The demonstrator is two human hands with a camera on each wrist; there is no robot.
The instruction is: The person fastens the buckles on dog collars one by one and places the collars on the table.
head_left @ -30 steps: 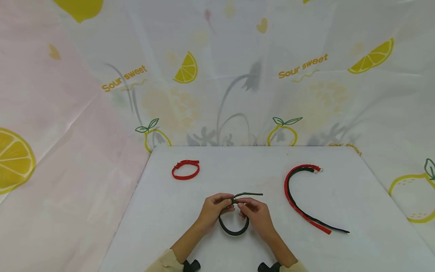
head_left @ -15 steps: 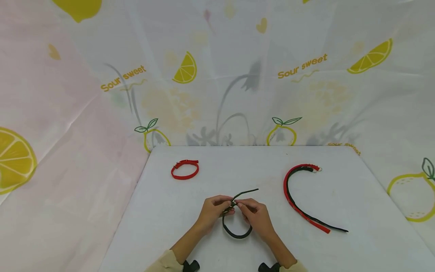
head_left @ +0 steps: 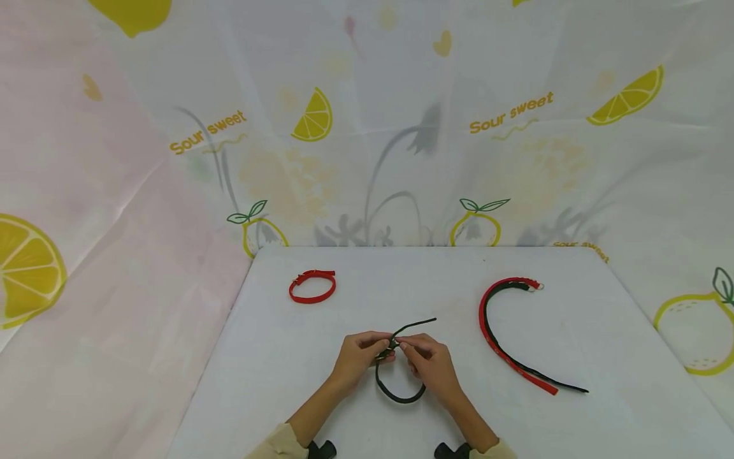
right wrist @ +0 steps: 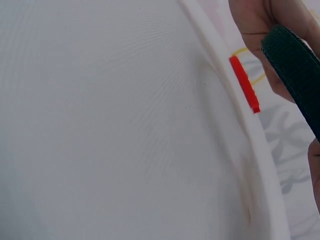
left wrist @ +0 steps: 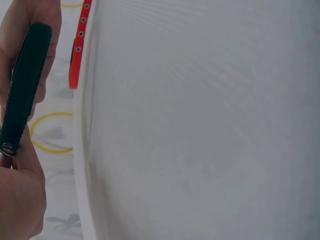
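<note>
Both hands hold a dark green, nearly black collar (head_left: 401,400), bent into a loop. My left hand (head_left: 358,358) pinches it at the overlap, where a small metal piece glints between the fingertips. The thumb and fingers of my right hand (head_left: 431,362) pinch it right beside that spot. A thin free end of the strap sticks out past the fingers, up and to the right. The left wrist view shows the wide band of the collar (left wrist: 25,82) and a metal fitting at its lower end. Fingers hide most of the fastening.
A buckled red collar (head_left: 312,299) lies in a ring at the back left of the white table (head_left: 258,357). To the right, an unfastened red collar (head_left: 484,319) and a black collar (head_left: 533,371) lie curved side by side. A lemon-print cloth (head_left: 367,178) hangs behind.
The loop of the dark collar has shifted slightly right and down. Its free end has tilted upward. Both hands stay in nearly the same place and keep their hold.
</note>
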